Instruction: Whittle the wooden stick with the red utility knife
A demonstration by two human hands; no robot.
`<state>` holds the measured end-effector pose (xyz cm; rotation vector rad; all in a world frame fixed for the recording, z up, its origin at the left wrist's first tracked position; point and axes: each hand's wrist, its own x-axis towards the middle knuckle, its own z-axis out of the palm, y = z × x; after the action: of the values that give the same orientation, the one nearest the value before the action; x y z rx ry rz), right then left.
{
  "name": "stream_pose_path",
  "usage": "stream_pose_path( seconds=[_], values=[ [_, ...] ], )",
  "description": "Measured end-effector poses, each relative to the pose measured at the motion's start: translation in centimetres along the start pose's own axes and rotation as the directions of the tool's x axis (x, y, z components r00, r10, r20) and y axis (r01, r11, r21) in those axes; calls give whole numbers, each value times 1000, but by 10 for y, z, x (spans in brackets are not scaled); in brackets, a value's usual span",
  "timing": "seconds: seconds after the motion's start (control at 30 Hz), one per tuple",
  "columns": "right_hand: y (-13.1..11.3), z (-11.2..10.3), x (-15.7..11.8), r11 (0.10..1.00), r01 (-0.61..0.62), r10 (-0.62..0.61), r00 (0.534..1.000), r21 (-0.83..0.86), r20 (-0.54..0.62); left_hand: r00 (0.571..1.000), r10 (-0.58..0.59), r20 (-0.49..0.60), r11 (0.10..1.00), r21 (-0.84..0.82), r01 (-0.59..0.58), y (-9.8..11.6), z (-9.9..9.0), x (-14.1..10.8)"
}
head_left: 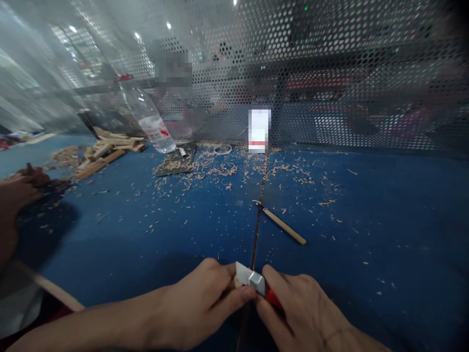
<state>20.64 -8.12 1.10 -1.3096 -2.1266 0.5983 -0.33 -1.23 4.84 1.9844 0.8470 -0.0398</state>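
Note:
At the bottom centre my right hand is closed around the red handle of a utility knife. Its broad pale blade points left, over the fingers of my left hand. My left hand is closed too, pinching a small light piece of wood beneath the blade; most of that piece is hidden by fingers and knife. The left thumb lies close against the knife's metal head. Ahead of both hands, a hook knife with a wooden handle and curved metal tip lies across the table's seam.
Wood shavings litter the blue table. A tilted plastic bottle, dark sheet, clear ring and white blurred card are near the perforated screen. Wood strips lie left, beside another person's hand.

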Motion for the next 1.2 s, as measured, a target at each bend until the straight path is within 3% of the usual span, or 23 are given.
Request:
stream_pose_path(
  seconds=[0.23, 0.57, 0.77, 0.9, 1.0, 1.1, 1.2],
  values=[
    [3, -2, 1, 1000, 2, -3, 998, 6, 67, 998, -47, 30, 992, -112, 50, 0, -3, -1],
    [-7, -13, 9, 997, 9, -14, 998, 80, 65, 996, -82, 33, 990, -110, 85, -6, -1, -1],
    [-9, -11, 7, 999, -27, 27, 1000, 20, 3, 997, -51, 63, 992, -108, 57, 0, -6, 0],
    [-6, -8, 6, 999, -11, 9, 997, 35, 73, 997, -49, 54, 992, -117, 55, 0, -5, 0],
    [0, 0, 5, 1000, 1, -3, 998, 29, 59, 998, -37, 50, 994, -101, 42, -2, -3, 0],
    [3, 5, 1, 998, -42, 36, 994, 50, 103, 997, -49, 66, 992, -115, 56, -3, -3, -2],
    [1, 6, -1, 999, -23, 23, 1000, -35, 19, 997, -37, 67, 996, -74, 42, -1, -4, -3]
  ],
)
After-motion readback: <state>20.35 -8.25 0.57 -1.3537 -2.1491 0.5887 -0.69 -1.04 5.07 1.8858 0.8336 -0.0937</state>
